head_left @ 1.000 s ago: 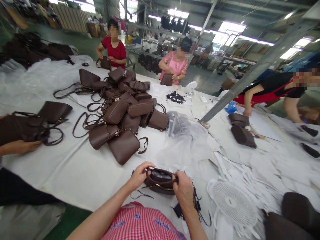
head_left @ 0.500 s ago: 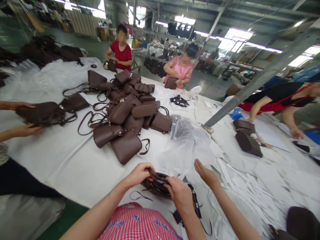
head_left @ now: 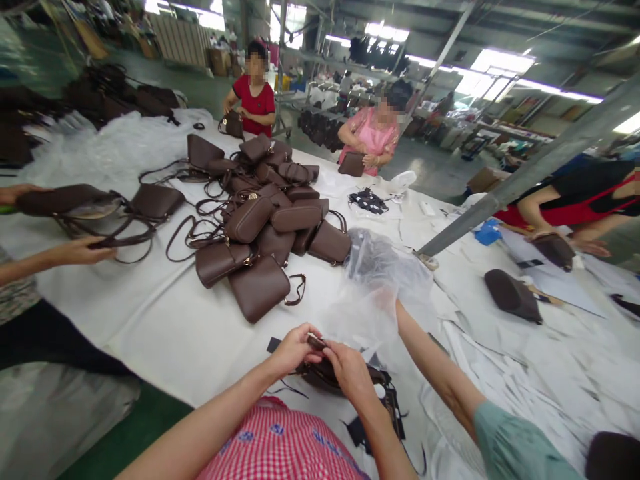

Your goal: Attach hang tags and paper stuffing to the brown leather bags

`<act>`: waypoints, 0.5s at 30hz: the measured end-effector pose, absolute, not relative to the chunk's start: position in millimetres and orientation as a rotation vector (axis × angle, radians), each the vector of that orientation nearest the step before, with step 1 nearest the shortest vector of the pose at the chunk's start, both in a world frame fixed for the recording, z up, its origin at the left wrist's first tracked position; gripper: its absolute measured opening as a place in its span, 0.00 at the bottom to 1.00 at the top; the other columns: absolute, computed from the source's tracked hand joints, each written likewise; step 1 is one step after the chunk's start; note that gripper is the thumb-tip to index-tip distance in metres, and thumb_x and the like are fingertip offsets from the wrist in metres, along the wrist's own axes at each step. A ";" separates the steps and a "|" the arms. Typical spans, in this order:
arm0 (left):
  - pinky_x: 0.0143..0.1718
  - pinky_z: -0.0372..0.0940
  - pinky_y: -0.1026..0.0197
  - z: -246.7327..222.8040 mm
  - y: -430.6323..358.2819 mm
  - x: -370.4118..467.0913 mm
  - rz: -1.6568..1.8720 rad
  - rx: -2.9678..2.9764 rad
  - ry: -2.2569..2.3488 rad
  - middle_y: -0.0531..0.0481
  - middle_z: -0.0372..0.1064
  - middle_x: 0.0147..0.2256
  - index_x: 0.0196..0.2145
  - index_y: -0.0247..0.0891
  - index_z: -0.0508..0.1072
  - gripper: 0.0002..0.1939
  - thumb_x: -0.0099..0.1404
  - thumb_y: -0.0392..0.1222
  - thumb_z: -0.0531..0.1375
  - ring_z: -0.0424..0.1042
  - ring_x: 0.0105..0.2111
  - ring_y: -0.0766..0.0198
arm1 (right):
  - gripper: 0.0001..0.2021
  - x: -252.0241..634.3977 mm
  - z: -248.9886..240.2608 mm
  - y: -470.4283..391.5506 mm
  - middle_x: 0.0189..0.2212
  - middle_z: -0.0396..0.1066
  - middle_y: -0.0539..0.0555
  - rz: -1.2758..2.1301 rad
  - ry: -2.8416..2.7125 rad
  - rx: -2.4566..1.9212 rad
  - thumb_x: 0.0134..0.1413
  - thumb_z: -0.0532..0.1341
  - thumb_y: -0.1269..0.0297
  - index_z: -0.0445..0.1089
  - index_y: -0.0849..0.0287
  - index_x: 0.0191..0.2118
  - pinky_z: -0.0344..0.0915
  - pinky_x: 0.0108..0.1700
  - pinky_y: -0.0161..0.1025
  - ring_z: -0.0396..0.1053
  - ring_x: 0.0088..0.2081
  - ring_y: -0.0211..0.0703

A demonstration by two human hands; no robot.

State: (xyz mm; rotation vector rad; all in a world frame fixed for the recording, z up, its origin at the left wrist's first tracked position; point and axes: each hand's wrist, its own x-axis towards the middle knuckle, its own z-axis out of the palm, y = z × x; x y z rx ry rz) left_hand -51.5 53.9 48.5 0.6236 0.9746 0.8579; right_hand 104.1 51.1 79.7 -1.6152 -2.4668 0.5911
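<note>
Close to my body, a dark brown handbag (head_left: 320, 379) lies on the table, partly covered by my hands. My left hand (head_left: 299, 348) is closed, its fingers pinching the bag's handle (head_left: 316, 342). From the other side my right hand (head_left: 350, 368) grips the same handle, thumb and fingers together near my left fingertips. Black tags (head_left: 357, 430) with thin cords lie under and beside my right forearm. Beyond my hands is a heap of brown handbags (head_left: 260, 288) with straps and gold-coloured fittings.
A co-worker's arm (head_left: 435, 353) reaches in from the right into clear plastic bags (head_left: 375, 267). At left, another co-worker's hand (head_left: 83, 251) holds a bag strap. A grey metal post (head_left: 500, 193) slants over the table. Several people work around it.
My hands have drawn closer together on the handle. The arm at my right has reached forward into the plastic. The left co-worker's bag has shifted left, and the right co-worker has lifted a pouch.
</note>
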 end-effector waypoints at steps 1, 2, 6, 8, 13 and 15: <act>0.31 0.67 0.65 49.1 53.9 -51.5 0.855 0.671 0.983 0.53 0.72 0.32 0.39 0.38 0.65 0.14 0.54 0.36 0.61 0.73 0.29 0.67 | 0.14 103.9 79.6 51.3 0.33 0.76 0.52 0.546 -2.468 -1.656 0.63 0.50 0.67 0.73 0.53 0.43 0.61 0.35 0.33 0.73 0.34 0.40; 0.30 0.67 0.65 50.2 53.5 -52.9 0.865 0.745 1.014 0.53 0.71 0.32 0.41 0.38 0.65 0.15 0.55 0.36 0.60 0.72 0.28 0.67 | 0.13 104.4 79.0 51.2 0.31 0.76 0.52 0.475 -2.466 -1.705 0.63 0.50 0.67 0.73 0.54 0.40 0.60 0.33 0.33 0.72 0.33 0.40; 0.34 0.64 0.63 55.9 47.8 -69.1 0.935 1.340 1.254 0.51 0.67 0.34 0.38 0.38 0.69 0.11 0.55 0.31 0.57 0.68 0.30 0.66 | 0.13 113.5 73.1 49.6 0.31 0.71 0.52 0.259 -2.458 -1.750 0.65 0.48 0.64 0.69 0.55 0.36 0.56 0.28 0.33 0.70 0.29 0.39; 0.40 0.63 0.61 55.3 42.6 -77.0 0.885 1.667 1.239 0.49 0.66 0.37 0.37 0.38 0.71 0.11 0.56 0.29 0.56 0.67 0.36 0.63 | 0.14 118.6 69.9 48.5 0.34 0.71 0.52 0.319 -2.491 -1.640 0.65 0.47 0.63 0.68 0.55 0.36 0.57 0.29 0.33 0.69 0.30 0.38; 0.42 0.61 0.60 41.1 32.9 -75.2 0.674 2.029 1.185 0.47 0.65 0.40 0.43 0.40 0.71 0.13 0.60 0.32 0.56 0.64 0.40 0.58 | 0.11 119.5 70.9 46.1 0.31 0.73 0.50 0.429 -2.576 -1.516 0.64 0.49 0.65 0.69 0.54 0.38 0.60 0.32 0.33 0.72 0.33 0.40; 0.42 0.60 0.60 34.9 31.9 -71.0 0.655 2.039 1.224 0.49 0.65 0.39 0.41 0.41 0.72 0.10 0.61 0.34 0.56 0.63 0.39 0.59 | 0.10 115.9 76.1 48.2 0.31 0.74 0.50 0.367 -2.665 -1.590 0.62 0.51 0.68 0.70 0.53 0.39 0.59 0.30 0.33 0.73 0.32 0.40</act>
